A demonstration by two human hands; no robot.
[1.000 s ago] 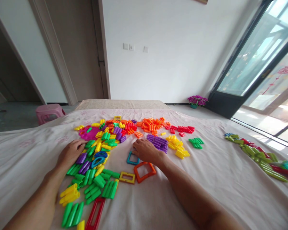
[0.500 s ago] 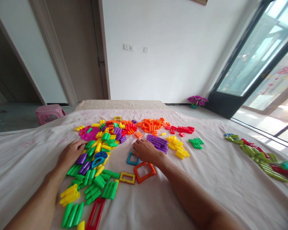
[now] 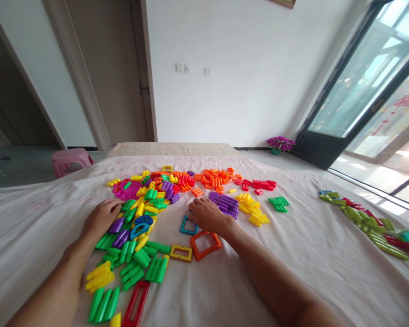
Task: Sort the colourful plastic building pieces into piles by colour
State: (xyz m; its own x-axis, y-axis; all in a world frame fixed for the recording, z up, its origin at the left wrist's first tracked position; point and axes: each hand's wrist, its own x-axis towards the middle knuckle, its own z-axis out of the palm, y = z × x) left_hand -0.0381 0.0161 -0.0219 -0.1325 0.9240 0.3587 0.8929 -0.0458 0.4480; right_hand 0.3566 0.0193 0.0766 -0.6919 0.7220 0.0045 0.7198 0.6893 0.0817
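Head view: left hand [image 3: 102, 217] and right hand [image 3: 207, 213] palm-down, fingers [image 3: 194, 208] curled; whether clamped, unclear.

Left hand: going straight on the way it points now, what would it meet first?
Most likely the green pieces just past the fingers of the left hand. They look very close; from this single view I cannot tell whether they already touch.

one square frame [image 3: 188, 232] is blue, the cloth [image 3: 303, 236] pale and pink-flowered.
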